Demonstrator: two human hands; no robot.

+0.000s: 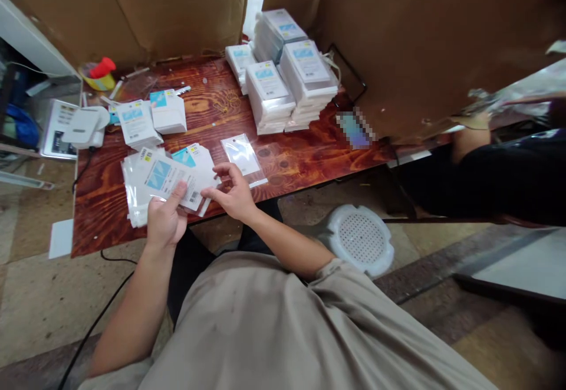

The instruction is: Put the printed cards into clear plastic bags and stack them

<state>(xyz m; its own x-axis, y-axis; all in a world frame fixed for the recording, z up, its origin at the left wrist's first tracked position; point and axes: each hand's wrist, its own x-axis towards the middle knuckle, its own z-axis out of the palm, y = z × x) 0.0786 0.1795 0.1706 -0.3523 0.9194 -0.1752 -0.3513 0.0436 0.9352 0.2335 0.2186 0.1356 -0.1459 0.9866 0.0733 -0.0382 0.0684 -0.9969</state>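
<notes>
My left hand [165, 220] holds a white printed card in a clear sleeve [170, 180] at the near edge of a low wooden table [300, 154]. My right hand [232, 192] pinches the right end of the same card, its fingers curled. Beneath the card lies a loose pile of clear plastic sleeves and cards [137, 192]. A single clear bag [242, 154] lies flat on the table just beyond my right hand.
Tall stacks of packed white cards [287, 77] stand at the table's back, smaller stacks [150, 118] at the left. A white device [84, 127] and a yellow bowl [99, 77] sit far left. Cardboard sheets [420, 42] lean behind. A white stool [360, 239] stands on the floor; another person's arm [508, 171] is at right.
</notes>
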